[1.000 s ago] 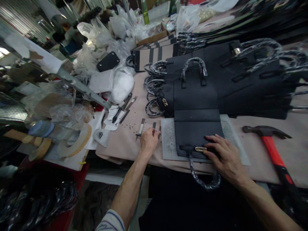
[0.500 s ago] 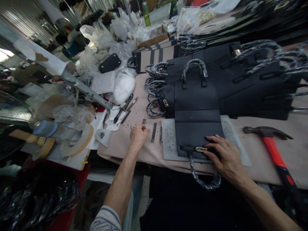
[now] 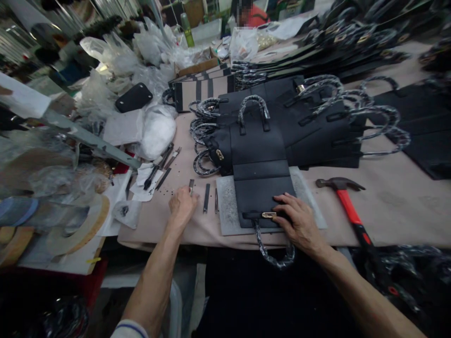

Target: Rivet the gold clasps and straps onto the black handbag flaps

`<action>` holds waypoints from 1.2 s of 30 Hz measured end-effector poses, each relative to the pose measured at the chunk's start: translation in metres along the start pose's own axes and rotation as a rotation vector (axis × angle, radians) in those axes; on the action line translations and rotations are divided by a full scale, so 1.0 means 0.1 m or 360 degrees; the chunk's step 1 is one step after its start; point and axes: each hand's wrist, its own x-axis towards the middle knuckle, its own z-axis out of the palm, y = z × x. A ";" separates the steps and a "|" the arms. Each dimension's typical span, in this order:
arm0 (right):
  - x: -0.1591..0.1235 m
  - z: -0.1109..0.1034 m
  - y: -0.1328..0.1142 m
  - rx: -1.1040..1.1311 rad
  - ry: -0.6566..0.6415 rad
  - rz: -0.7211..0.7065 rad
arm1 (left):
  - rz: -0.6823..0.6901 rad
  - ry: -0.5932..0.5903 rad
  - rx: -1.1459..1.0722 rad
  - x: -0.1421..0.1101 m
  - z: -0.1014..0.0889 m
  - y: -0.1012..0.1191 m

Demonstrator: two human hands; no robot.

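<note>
My left hand [image 3: 182, 204] rests on the cloth-covered table with its fingers closed beside a short flat metal strip [image 3: 191, 183]. What lies between the fingertips, if anything, is too small to make out. A black leather bag panel [image 3: 262, 195] lies over a grey stone slab [image 3: 229, 206]. Spread across the panel's lower right is my right hand [image 3: 298, 223], its thumb by a gold clasp [image 3: 268, 215]. A plastic-wrapped handle [image 3: 273, 258] hangs from the panel over the table's front edge. Between my left hand and the slab lie a dark metal strip [image 3: 206, 198] and a thin rod [image 3: 216, 201].
A red-handled claw hammer [image 3: 347, 202] lies right of the slab. More black bag panels [image 3: 320, 138] with wrapped handles are stacked behind. Small dark bits, hand tools [image 3: 162, 164] and clear plastic bags [image 3: 155, 131] lie at left. A person in red [image 3: 259, 16] is at the back.
My view has turned to the right, so the whole scene sits farther left. Both hands stay at nearly the same places on the table and the panel.
</note>
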 end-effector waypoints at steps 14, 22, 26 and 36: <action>0.05 -0.05 0.02 0.0027 -0.0048 0.0014 | -0.0362 -0.0527 -0.0931 0.36 -0.06 -0.41; 0.04 -0.05 0.00 0.0033 -0.0042 0.0056 | 0.0130 0.0195 -0.2327 -0.28 0.15 0.05; 0.03 -0.05 0.01 0.0038 -0.0051 0.0057 | 0.0318 0.0211 -0.2346 -0.52 0.43 0.34; 0.04 -0.06 -0.03 0.0010 -0.0040 0.0045 | 0.0732 0.0211 -0.1977 -0.70 0.58 0.42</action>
